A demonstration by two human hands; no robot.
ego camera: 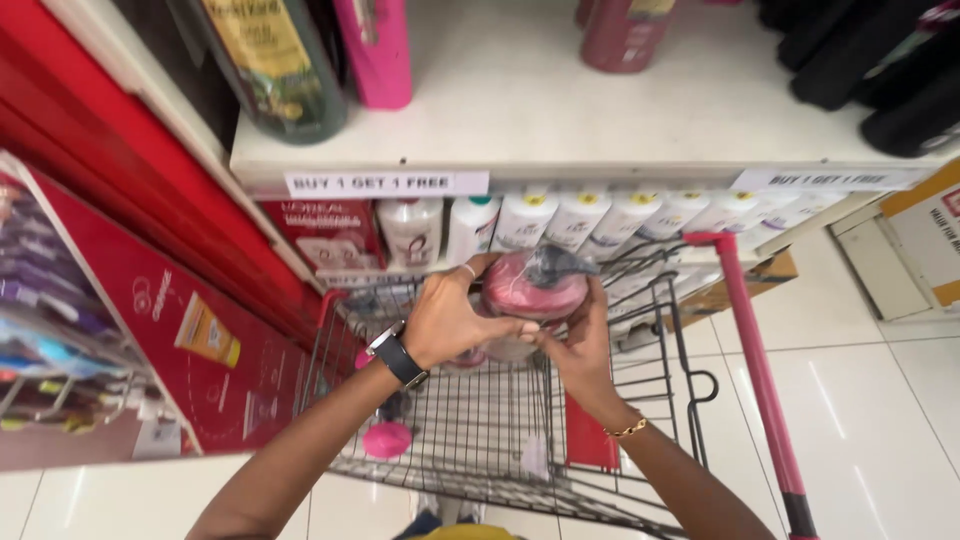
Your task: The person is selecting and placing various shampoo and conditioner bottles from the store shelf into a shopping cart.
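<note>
Landmark: the wire shopping cart [480, 420], with a pink handle bar [755, 370] on its right side.
Held item: one pink rounded container [530, 290] with a dark cap, held over the cart's far end.
Left hand [450, 320]: I had it closed around the container's left flank, fingers wrapped over the top; a dark watch [398, 355] sat on the wrist.
Right hand [575, 345]: I had it cupped under the container's lower right, fingertips touching the underside; a gold bracelet [630, 428] sat on the wrist.
Key relation: the container lay between both palms, directly above the basket. Its long axis appeared to run left to right, cap toward the right. Both hands were in contact, so neither was nearer.
Cart contents: one pink disc-shaped item [387, 438] at the near left corner; one red flat pack [588, 440] against the near right wall.
Beyond the cart: a row of about eight white bottles [580, 215] on the lower shelf; the exact count was uncertain.
</note>
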